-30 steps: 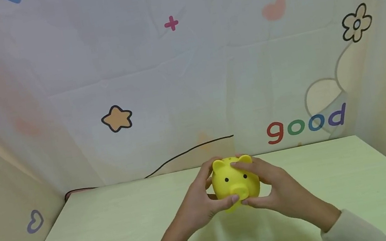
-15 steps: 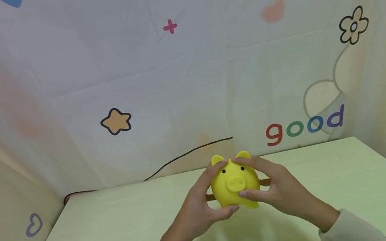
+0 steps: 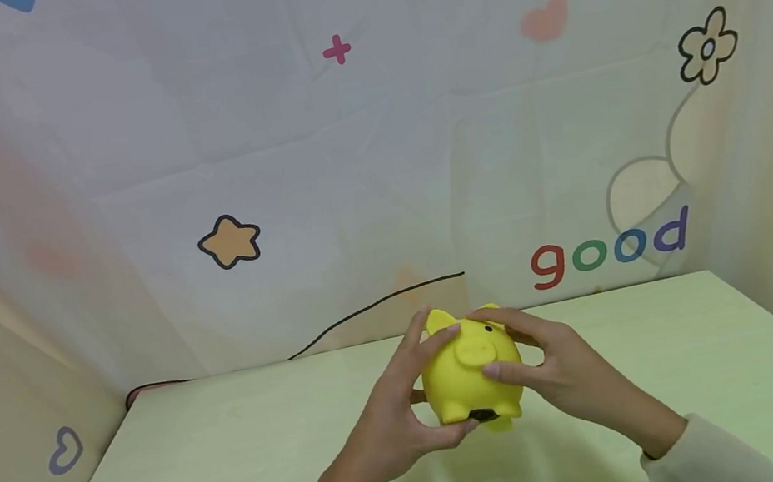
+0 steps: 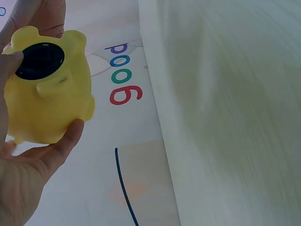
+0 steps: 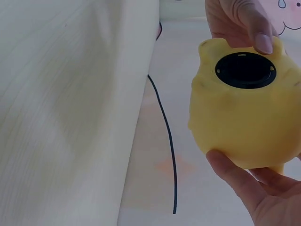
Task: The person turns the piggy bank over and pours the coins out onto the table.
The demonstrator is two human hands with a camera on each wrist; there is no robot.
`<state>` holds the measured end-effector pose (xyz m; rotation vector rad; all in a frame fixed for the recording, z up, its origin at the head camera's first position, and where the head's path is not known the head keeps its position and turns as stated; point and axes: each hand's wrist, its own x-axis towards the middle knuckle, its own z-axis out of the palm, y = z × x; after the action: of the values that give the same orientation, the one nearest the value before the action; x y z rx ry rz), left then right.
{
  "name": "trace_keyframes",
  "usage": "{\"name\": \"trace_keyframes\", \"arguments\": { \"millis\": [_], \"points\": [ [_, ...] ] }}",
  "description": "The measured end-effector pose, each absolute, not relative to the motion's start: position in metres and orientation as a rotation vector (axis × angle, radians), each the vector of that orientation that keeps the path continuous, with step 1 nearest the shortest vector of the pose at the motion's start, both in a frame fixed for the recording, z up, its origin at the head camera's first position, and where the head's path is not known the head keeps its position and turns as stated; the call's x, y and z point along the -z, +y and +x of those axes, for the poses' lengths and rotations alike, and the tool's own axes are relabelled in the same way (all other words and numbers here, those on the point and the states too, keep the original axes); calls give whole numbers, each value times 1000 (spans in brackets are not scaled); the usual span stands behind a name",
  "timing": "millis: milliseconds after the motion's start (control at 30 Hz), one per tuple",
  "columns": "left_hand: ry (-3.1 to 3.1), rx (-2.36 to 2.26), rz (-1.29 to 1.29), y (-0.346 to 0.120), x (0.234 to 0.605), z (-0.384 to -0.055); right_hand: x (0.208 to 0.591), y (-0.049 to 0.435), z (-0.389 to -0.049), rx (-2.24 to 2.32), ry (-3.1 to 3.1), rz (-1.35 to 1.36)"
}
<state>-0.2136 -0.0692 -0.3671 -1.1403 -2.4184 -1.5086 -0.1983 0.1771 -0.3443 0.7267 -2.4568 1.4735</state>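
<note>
A yellow piggy bank (image 3: 465,380) is held above the table by both hands, its snout toward me and tilted upward. My left hand (image 3: 388,422) grips its left side, fingers on the head and thumb beneath by the foot. My right hand (image 3: 577,371) grips the other side, fingers near the ear and thumb under the snout. On the underside is a black oval plug (image 5: 245,70); the left thumb (image 5: 264,43) lies at its edge in the right wrist view. The left wrist view also shows the plug (image 4: 42,61). Some fingers are hidden behind the pig.
A pale wood-grain table (image 3: 225,469) spreads beneath the hands, with their shadow on it. Behind it hangs a light printed curtain (image 3: 317,184) with a star, hearts, a flower and the word "good". The curtain also closes in the left and right sides.
The piggy bank has tipped back, its snout rising and its underside with the black plug coming into view. The left thumb has shifted from the snout to the underside.
</note>
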Motion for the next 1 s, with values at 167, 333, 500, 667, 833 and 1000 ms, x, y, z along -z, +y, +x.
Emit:
{"name": "trace_keyframes", "arguments": {
  "millis": [167, 333, 500, 667, 833, 1000],
  "points": [
    [-2400, 1433, -1182, -69, 369, -213, 344, 178, -200, -1528, -2492, 697],
    [-2383, 1423, -1188, -69, 369, -213, 343, 177, -200, -1711, -2503, 682],
    [-2395, 1427, -1168, -69, 368, -213, 342, 176, -199, -1784, -2513, 656],
    [-2422, 1426, -1138, -68, 366, -212, 343, 175, -197, -1750, -2528, 661],
    [-2443, 1463, -1069, -68, 366, -211, 346, 175, -194, -1534, -2534, 742],
    [-2425, 1581, -1013, -67, 366, -212, 351, 176, -191, -1338, -2486, 822]
  ]
}}
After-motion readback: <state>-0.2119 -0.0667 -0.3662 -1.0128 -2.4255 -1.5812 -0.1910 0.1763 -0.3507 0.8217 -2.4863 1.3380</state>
